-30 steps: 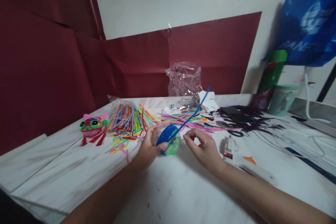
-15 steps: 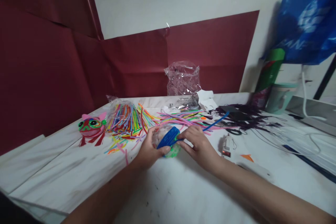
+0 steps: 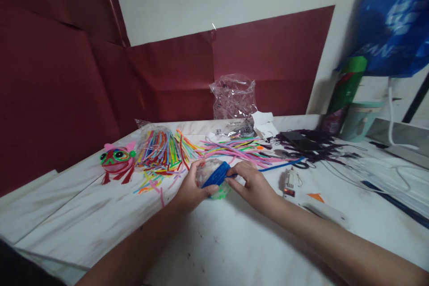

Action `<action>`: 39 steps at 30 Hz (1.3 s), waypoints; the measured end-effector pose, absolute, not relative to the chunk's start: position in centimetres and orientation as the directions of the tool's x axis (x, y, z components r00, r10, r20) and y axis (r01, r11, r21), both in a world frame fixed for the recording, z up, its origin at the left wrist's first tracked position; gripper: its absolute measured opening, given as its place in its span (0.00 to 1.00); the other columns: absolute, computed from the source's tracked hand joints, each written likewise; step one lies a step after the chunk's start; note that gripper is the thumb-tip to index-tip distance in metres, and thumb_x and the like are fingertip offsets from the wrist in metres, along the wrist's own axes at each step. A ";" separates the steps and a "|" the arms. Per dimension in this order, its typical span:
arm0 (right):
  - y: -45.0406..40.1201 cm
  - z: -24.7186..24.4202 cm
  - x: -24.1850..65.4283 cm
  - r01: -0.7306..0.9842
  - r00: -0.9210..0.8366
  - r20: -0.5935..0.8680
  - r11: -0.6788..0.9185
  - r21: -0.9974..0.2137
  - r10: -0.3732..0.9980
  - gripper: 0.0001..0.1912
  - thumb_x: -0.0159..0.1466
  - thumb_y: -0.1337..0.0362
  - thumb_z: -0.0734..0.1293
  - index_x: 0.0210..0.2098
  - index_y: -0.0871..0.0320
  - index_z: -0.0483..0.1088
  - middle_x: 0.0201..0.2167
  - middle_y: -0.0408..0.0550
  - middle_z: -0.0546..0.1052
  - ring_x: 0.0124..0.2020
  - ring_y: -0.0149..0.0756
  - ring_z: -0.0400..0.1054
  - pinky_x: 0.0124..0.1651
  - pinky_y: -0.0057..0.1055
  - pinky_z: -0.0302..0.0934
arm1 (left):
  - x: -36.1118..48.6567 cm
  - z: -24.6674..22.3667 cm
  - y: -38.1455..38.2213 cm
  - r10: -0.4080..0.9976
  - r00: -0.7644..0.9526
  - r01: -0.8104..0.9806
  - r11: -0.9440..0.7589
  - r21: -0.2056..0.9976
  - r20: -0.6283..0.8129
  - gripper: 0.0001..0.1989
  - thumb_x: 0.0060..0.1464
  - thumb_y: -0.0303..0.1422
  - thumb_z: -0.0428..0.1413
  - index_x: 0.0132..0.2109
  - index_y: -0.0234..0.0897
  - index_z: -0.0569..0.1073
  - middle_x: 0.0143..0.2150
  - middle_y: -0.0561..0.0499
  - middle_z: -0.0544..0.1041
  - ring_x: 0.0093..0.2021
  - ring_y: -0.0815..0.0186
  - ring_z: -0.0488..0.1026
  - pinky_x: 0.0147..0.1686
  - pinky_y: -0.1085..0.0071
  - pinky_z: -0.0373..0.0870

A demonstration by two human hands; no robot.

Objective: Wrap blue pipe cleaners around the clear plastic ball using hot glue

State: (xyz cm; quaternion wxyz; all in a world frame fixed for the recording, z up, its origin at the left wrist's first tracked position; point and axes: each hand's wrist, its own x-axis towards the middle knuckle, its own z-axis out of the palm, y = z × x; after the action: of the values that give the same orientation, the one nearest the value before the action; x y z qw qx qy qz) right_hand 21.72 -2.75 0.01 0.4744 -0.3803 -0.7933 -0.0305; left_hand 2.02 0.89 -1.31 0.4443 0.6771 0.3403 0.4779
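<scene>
My left hand (image 3: 190, 191) is wrapped round the left side of a clear, rounded plastic object (image 3: 205, 170), its thumb along the lower front. A band of blue pipe cleaners (image 3: 217, 175) crosses the object's front on a slant, and some green (image 3: 221, 193) shows at its underside. At the band's right end my right hand (image 3: 254, 184) pinches a blue pipe cleaner (image 3: 283, 165), whose free end sticks out to the right beyond the knuckles. The fingertips hide the spot where it meets the band.
A pink and red frog-like figure (image 3: 117, 161) stands at left. Beside it lies a bag of coloured pipe cleaners (image 3: 159, 147), with loose pipe cleaners (image 3: 234, 148) behind my hands. A glue gun (image 3: 291, 181), orange scrap (image 3: 315, 197), dark strands (image 3: 321, 147) and green mug (image 3: 360, 120) are at right.
The blue pipe cleaner's free end has swung down and to the right, now lying lower. Both hands keep their hold on the object with little movement. The view has shifted slightly.
</scene>
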 end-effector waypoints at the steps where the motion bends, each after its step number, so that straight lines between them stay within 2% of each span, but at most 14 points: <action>1: -2.7 -0.1 21.7 0.634 -0.263 0.773 0.707 -0.312 0.577 0.04 0.59 0.71 0.67 0.30 0.56 0.68 0.27 0.46 0.76 0.31 0.39 0.70 0.37 0.37 0.60 | 1.9 -1.4 1.0 0.889 0.306 0.037 -0.368 0.929 0.340 0.36 0.37 0.41 0.66 0.54 0.39 0.63 0.55 0.41 0.67 0.54 0.50 0.65 0.52 0.57 0.60; 4: -2.9 -0.2 21.5 0.638 -0.270 0.766 0.704 -0.312 0.584 0.04 0.59 0.71 0.66 0.30 0.56 0.67 0.27 0.46 0.76 0.30 0.39 0.69 0.38 0.38 0.60 | 1.7 -1.7 1.3 0.916 0.264 0.062 -0.330 0.942 0.303 0.32 0.42 0.44 0.63 0.53 0.38 0.66 0.54 0.40 0.68 0.52 0.50 0.67 0.50 0.57 0.62; 10: -3.1 -0.5 21.1 0.657 -0.298 0.745 0.694 -0.294 0.597 0.04 0.58 0.71 0.68 0.30 0.58 0.68 0.26 0.46 0.75 0.31 0.40 0.69 0.40 0.39 0.59 | 1.6 -1.8 1.4 0.906 0.315 0.097 -0.325 0.941 0.281 0.35 0.40 0.43 0.64 0.55 0.38 0.63 0.54 0.40 0.68 0.52 0.50 0.68 0.49 0.59 0.63; 16: -3.2 -0.6 21.0 0.668 -0.317 0.734 0.691 -0.276 0.600 0.04 0.57 0.71 0.68 0.30 0.58 0.68 0.26 0.47 0.75 0.31 0.41 0.68 0.39 0.39 0.58 | 2.0 -1.2 0.9 0.883 0.354 0.100 -0.362 0.927 0.307 0.41 0.32 0.39 0.68 0.55 0.38 0.60 0.53 0.40 0.68 0.52 0.49 0.67 0.51 0.57 0.62; 22: -3.3 -0.4 20.9 0.665 -0.324 0.731 0.694 -0.276 0.601 0.03 0.58 0.69 0.68 0.30 0.57 0.68 0.25 0.46 0.75 0.31 0.40 0.68 0.39 0.39 0.59 | 2.0 -1.0 0.6 0.887 0.318 0.134 -0.391 0.911 0.334 0.40 0.30 0.37 0.69 0.53 0.37 0.62 0.51 0.41 0.68 0.52 0.48 0.66 0.51 0.57 0.62; 26: -3.0 -0.2 21.3 0.612 -0.296 0.762 0.727 -0.312 0.576 0.03 0.58 0.69 0.66 0.32 0.57 0.68 0.27 0.47 0.76 0.32 0.40 0.69 0.40 0.40 0.60 | 2.0 -0.8 0.4 0.883 0.287 0.087 -0.410 0.908 0.371 0.39 0.32 0.36 0.68 0.53 0.39 0.62 0.52 0.42 0.68 0.54 0.50 0.65 0.52 0.58 0.61; 31: -2.6 0.0 21.9 0.589 -0.282 0.767 0.735 -0.336 0.576 0.03 0.62 0.67 0.63 0.32 0.56 0.69 0.27 0.47 0.77 0.31 0.39 0.70 0.37 0.37 0.62 | 2.1 -0.3 0.1 0.913 0.249 0.022 -0.340 0.940 0.324 0.40 0.31 0.31 0.68 0.53 0.40 0.62 0.52 0.44 0.67 0.53 0.52 0.66 0.51 0.58 0.62; 35: -2.7 0.0 21.8 0.598 -0.265 0.764 0.722 -0.348 0.588 0.05 0.63 0.64 0.63 0.31 0.56 0.69 0.27 0.47 0.77 0.31 0.39 0.70 0.37 0.37 0.62 | 2.1 -0.4 0.1 0.906 0.274 0.029 -0.344 0.939 0.323 0.40 0.32 0.33 0.68 0.54 0.40 0.60 0.52 0.43 0.67 0.53 0.51 0.66 0.51 0.58 0.63; 39: -2.8 0.0 21.7 0.614 -0.251 0.762 0.707 -0.352 0.597 0.03 0.62 0.67 0.64 0.31 0.55 0.69 0.27 0.47 0.77 0.31 0.39 0.71 0.37 0.37 0.62 | 2.2 -0.5 0.2 0.888 0.306 0.037 -0.372 0.927 0.344 0.40 0.32 0.36 0.68 0.53 0.39 0.59 0.52 0.42 0.68 0.53 0.50 0.66 0.51 0.57 0.62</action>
State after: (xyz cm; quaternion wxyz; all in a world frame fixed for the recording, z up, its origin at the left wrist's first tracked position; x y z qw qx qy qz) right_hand 21.67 -2.79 -0.01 0.4777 -0.3828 -0.7907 -0.0089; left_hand 2.25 0.20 -0.54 0.4434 0.6755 0.3423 0.4794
